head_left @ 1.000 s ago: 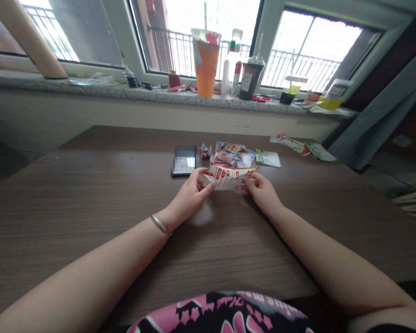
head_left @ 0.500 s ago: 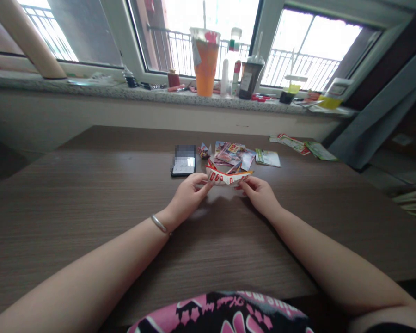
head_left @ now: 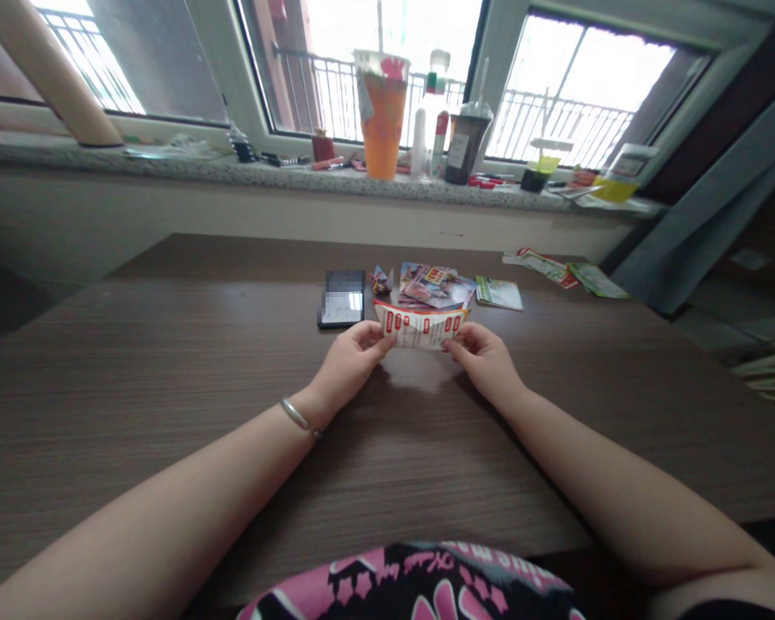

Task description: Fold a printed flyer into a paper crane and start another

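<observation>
Both my hands hold a folded white paper with red printed boxes just above the brown wooden table. My left hand, with a silver bangle on its wrist, pinches the paper's left end. My right hand pinches its right end. The paper stands tilted up, its printed side facing me. Right behind it lies a small pile of colourful leaflets, and a dark phone lies to the left of the pile.
A small folded paper figure sits beside the pile. More leaflets and flyers lie at the far right. The stone windowsill holds an orange cup, a dark drink cup, bottles and clutter. A cardboard tube leans at left.
The paper has gone from a bowed, boat-like shape to a flatter fold held more upright. Both hands stayed in nearly the same spot, pinching its ends.
</observation>
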Demonstrator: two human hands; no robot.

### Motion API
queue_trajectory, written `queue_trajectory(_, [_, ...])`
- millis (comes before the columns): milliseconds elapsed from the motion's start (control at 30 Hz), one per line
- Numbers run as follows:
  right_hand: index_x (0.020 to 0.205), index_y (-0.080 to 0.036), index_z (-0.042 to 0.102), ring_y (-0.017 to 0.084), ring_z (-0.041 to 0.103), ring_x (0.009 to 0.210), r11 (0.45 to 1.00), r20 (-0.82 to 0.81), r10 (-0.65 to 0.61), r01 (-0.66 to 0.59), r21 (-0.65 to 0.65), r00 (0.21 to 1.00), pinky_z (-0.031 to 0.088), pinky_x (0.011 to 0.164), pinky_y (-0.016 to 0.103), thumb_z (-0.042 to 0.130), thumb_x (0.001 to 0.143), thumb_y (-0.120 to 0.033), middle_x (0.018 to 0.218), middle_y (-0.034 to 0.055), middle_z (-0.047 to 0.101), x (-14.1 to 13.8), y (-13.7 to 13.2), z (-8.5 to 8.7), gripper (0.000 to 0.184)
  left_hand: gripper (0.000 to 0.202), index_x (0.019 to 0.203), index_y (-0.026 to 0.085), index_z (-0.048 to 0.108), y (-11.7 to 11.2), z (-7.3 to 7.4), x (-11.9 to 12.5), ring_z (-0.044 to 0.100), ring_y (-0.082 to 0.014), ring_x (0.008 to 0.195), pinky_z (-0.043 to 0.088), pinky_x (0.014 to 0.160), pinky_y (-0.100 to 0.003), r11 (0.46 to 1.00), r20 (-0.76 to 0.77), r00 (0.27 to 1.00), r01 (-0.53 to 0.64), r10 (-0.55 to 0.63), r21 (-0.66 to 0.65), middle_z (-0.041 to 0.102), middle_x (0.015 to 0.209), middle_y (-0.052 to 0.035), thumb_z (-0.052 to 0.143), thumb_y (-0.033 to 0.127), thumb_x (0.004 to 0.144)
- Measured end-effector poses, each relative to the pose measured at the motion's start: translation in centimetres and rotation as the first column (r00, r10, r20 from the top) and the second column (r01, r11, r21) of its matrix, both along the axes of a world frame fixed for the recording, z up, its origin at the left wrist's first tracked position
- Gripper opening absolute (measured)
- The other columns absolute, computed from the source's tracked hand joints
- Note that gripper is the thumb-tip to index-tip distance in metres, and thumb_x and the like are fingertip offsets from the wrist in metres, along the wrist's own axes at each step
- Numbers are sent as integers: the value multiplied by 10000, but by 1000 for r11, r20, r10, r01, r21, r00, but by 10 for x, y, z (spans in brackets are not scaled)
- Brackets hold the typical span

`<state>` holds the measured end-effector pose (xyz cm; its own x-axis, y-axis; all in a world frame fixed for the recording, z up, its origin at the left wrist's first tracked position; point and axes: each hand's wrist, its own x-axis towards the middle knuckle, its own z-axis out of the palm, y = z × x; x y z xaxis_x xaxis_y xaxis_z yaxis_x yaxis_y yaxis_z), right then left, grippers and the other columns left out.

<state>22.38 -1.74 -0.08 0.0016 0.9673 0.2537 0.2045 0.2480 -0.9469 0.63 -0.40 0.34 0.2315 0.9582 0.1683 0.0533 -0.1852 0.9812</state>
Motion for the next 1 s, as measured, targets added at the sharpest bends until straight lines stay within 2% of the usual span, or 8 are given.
queue_trajectory(133, [812,-241,446,125,553,563,999,-104,-38,35,-31,994,427,558,260,746,628,-474,653,-43,604,-3,0,1,421,311,877,169,505,0,-1,1,637,-154,823,501,726,-280,999,86,996,-14,17,-43,666,883,-36,700,373,744])
queue_trajectory(333, [782,-231,485,144,586,562,995,-109,-23,12,-97,994,448,587,280,741,648,-452,589,-40,612,-3,-1,2,364,408,1005,173,438,-2,0,1,647,-149,781,508,685,-275,995,116,992,-30,40,-90,669,876,-37,715,298,732])
queue_trajectory(433, [799,-236,485,161,615,616,998,-99,-19,13,-57,995,472,631,300,741,663,-443,647,-25,638,-3,-1,0,356,361,1010,158,493,-1,-1,1,643,-161,795,510,705,-290,999,58,998,-4,6,-37,661,867,-41,694,318,755])
queue_trajectory(600, [803,-239,495,155,592,625,999,12,-41,41,28,999,468,628,297,718,708,-430,704,-15,638,-2,-2,0,309,252,1024,166,556,-2,0,0,633,-188,901,502,824,-334,991,-81,996,39,-29,130,663,981,-64,605,334,842])
queue_trajectory(700, [816,-233,519,153,587,636,997,87,-58,53,62,994,449,608,287,702,732,-408,729,-5,647,-1,-4,3,267,215,1008,171,578,-6,5,0,620,-179,844,504,779,-310,978,-205,979,31,12,207,654,937,-50,572,335,869])
queue_trajectory(867, [855,-231,544,161,609,696,995,157,-50,35,97,986,444,599,278,672,769,-387,788,14,664,-3,-7,5,219,221,966,188,601,-13,11,3,623,-165,790,513,713,-271,969,-276,961,68,1,239,659,927,-44,548,388,889])
queue_trajectory(1000, [923,-237,530,151,610,708,996,68,6,-12,87,998,460,638,275,692,753,-379,778,-2,651,-4,-4,1,274,246,968,182,590,-13,10,3,631,-166,798,515,707,-267,970,-275,961,86,-20,229,666,953,-56,537,411,896])
